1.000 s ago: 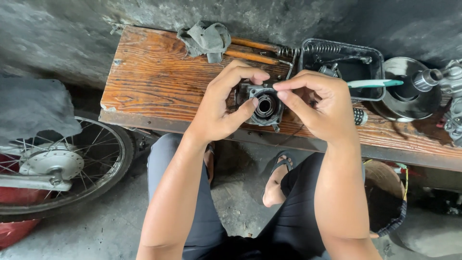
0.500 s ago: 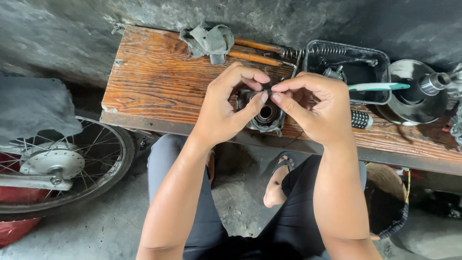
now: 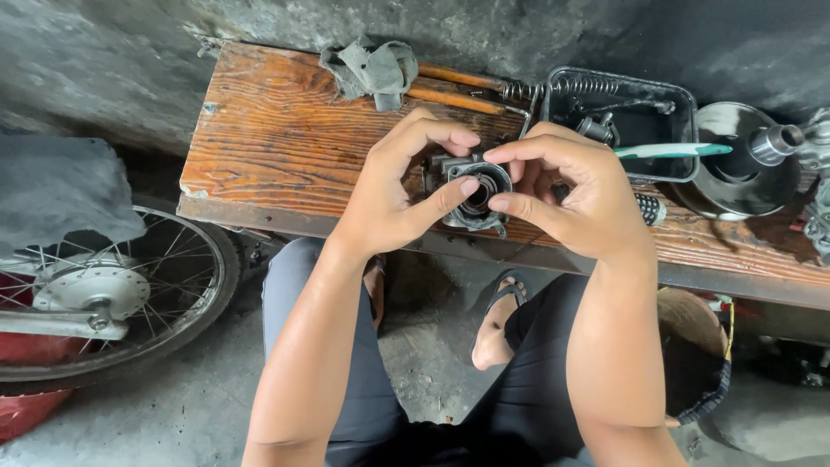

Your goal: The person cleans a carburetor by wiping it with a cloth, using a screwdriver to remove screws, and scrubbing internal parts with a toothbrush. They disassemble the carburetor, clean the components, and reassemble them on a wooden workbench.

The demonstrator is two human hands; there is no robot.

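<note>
A: What's in the hands?

B: Small grey metal part [image 3: 471,192], cast look, blocky body w/ a round ringed opening facing up, dark bore in the middle. Looks like a carburetor-type housing, can't be sure. It's held just above the front edge of the wooden bench [image 3: 277,130].

A: Grip?

B: Left hand [image 3: 393,195] curled round its left side, thumb pressed on the ring's rim, index arched over the top. Right hand [image 3: 575,195] closed in a pinch at the ring, thumb and index tips nearly meeting. Whether something tiny sits between them, can't tell, too small.

A: Bench itself?

B: Thick plank, orange-brown, strong wavy grain, worn dark front edge. At its back edge: crumpled grey rag [image 3: 370,69], two wooden-handled tools [image 3: 454,86] w/ coil springs [image 3: 562,86] at their ends. Right of the part, still on the bench: dark rectangular plastic tray [image 3: 683,99], small metal bits inside, hard to make out. A white-and-teal toothbrush [image 3: 670,150] lies across the tray's front rim. Further right a shiny round metal bowl-shaped piece [image 3: 735,173] w/ a stub shaft; more grey metal is cut off by the frame edge.

A: Hidden stuff?

B: Most of the part's body is behind fingers. Left of the bench, lower down: spoked wheel [image 3: 104,294] w/ silver hub, partly cut off.
</note>
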